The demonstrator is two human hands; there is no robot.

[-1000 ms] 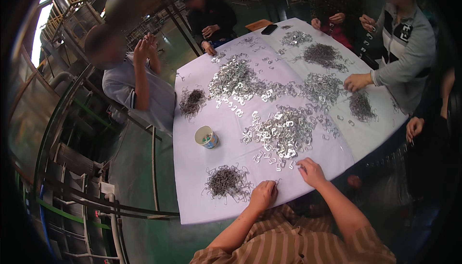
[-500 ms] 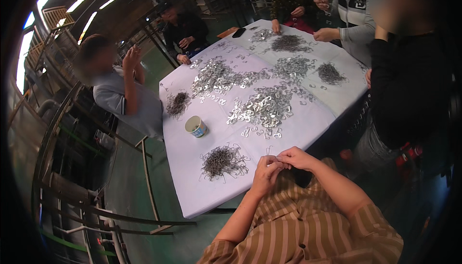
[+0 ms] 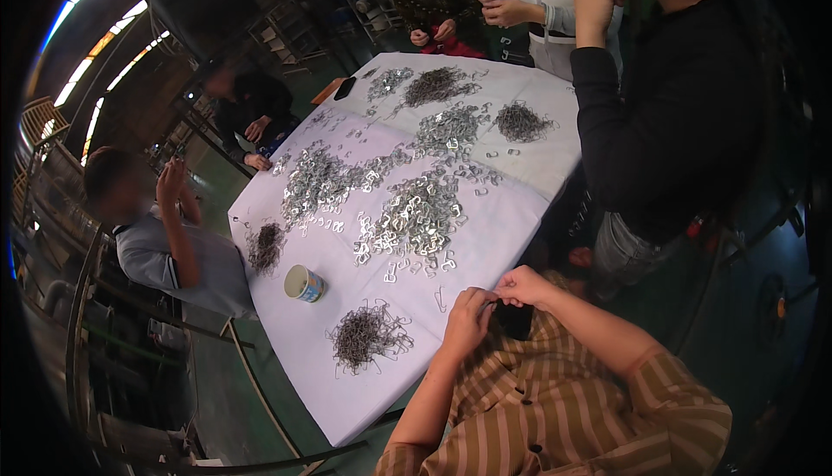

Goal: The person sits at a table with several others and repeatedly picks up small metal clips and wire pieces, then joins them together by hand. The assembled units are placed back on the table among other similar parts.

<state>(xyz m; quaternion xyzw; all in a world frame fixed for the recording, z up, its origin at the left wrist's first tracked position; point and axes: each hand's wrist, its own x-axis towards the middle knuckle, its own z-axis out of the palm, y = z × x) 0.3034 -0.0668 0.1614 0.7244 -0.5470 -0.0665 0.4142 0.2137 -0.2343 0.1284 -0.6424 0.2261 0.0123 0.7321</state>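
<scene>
My left hand (image 3: 469, 322) and my right hand (image 3: 524, 288) meet just past the table's near edge, in front of my striped shirt. Fingers of both are closed and pinch at one spot, but whatever sits between the fingertips is too small to make out. Beside my left hand, a single bent wire hook (image 3: 440, 300) appears to lie on the white table cover (image 3: 347, 411). Left of it is a tangled pile of dark wire hooks (image 3: 368, 337). Farther in, a heap of shiny flat metal clips (image 3: 414, 220) spreads over the cover.
A paper cup (image 3: 305, 283) stands near the left edge. More clips (image 3: 316, 181) and dark wire piles (image 3: 264, 246) cover the middle and far side. Co-workers stand around the table; one in black (image 3: 667, 120) is close on my right. A dark phone (image 3: 345, 88) lies at the far edge.
The view has turned, so the table sits lower and more to the left. My hands stay together, pinching. A far co-worker's hand has come up off the table.
</scene>
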